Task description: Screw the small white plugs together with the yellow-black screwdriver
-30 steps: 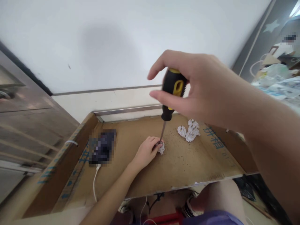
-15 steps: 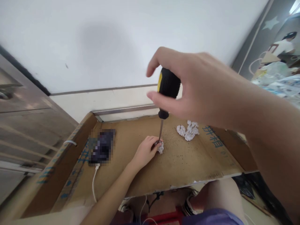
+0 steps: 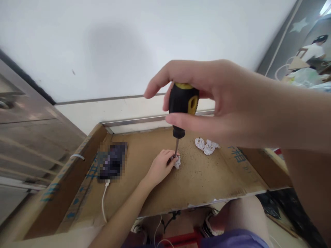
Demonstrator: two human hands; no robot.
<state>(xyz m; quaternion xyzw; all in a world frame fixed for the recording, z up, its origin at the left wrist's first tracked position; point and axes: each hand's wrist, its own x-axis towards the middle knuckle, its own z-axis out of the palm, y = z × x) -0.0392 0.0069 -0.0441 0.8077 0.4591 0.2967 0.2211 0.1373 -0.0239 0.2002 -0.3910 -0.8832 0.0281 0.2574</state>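
Over the cardboard, my right hand [image 3: 214,93] holds a black and yellow screwdriver [image 3: 179,103] by its stubby handle, thumb on the near side and the index finger stretched out past it. The shaft points down, nearly upright. Its tip ends at a small white plastic part [image 3: 177,164] lying on the cardboard. My left hand [image 3: 161,166] pinches that part from the left, its fingertips close around the screwdriver's tip. The tip itself is hidden by the fingers. More white plastic parts [image 3: 210,148], some with metal pins, lie to the right, partly behind my right hand.
A cardboard sheet [image 3: 139,144] with raised sides covers the worktop, strewn with small dark specks. On the left lies a blurred-out dark device [image 3: 115,162] with a white cable [image 3: 103,203]. A white wall [image 3: 116,51] stands behind. Another person [image 3: 314,50] sits far right.
My right hand has turned and come down slightly around the screwdriver handle, which has rotated so its yellow patch now faces right. My left hand and the white part have stayed in place.
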